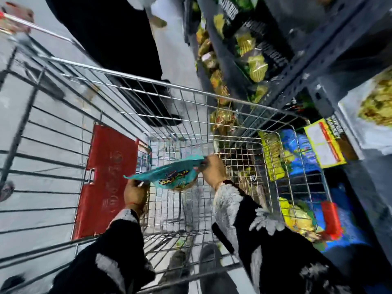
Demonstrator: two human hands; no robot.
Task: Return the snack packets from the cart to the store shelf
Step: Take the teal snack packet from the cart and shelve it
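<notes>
Teal crinkly foil snack packet (pixel 169 176) spans between your hands inside the silver wire cart (pixel 191 128). Left hand (pixel 135 193) and right hand (pixel 213 169) both pinch its end seams. Likely light, soft, slippery; keep to the seams.

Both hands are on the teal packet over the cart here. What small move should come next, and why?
Probably lift the teal packet clear of the cart rim and swing it right toward the shelf. The left hand and right hand already grip its ends, and the stocked shelving stands on that side.
</notes>
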